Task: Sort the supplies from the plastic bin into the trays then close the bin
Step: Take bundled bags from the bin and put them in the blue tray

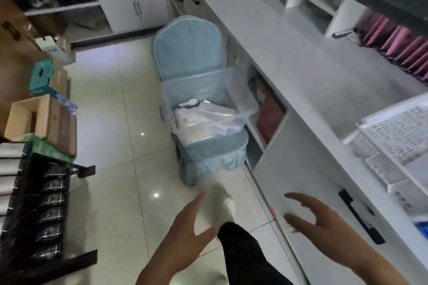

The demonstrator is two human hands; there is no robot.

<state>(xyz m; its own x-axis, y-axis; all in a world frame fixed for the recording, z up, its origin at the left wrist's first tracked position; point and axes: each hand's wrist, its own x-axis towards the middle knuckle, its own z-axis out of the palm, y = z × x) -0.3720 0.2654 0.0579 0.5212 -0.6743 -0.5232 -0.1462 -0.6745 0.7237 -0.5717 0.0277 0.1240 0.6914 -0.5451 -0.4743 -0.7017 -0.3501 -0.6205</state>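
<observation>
A clear plastic bin (pixel 240 90) stands open on the seat of a chair with a pale blue cover (pixel 187 51). Inside it lie packaged supplies in clear bags (pixel 203 118) and a white plastic spoon (pixel 190 102). White perforated trays (pixel 403 136) sit on the counter at the right. My left hand (pixel 185 231) is low in the middle, fingers spread, holding nothing. My right hand (pixel 317 220) hovers in front of the counter's cabinet door, fingers apart and empty. Both hands are well short of the bin.
A long white counter (pixel 301 60) runs along the right, with open shelves and a black door handle (pixel 361 217) below. Pink packets (pixel 398 44) line a shelf at the back right. Cardboard boxes (pixel 34 118) and a dark rack (pixel 41 210) crowd the left. My white shoe (pixel 224 203) is on the tiled floor.
</observation>
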